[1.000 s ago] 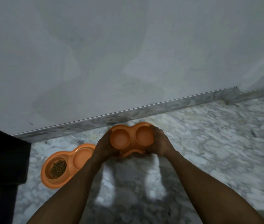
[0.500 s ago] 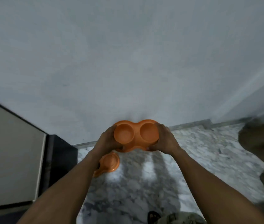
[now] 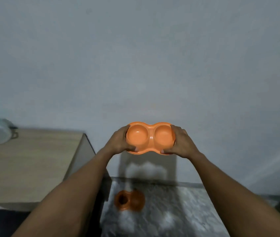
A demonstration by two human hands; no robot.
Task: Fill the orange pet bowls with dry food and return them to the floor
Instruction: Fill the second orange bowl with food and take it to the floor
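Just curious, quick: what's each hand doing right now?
Left hand: closed on the left end of the orange double bowl.
Right hand: closed on its right end.

Cabinet (image 3: 24, 161) left; open floor (image 3: 178, 211) right.

A plain grey wall (image 3: 135, 57) meets a marbled floor (image 3: 178, 211); a light wooden cabinet (image 3: 24, 165) stands left.

Arms: both outstretched toward 12 o'clock.
Left hand (image 3: 118, 142): closed grip, thumb nearest.
Right hand (image 3: 182, 142): closed grip, mirrored.
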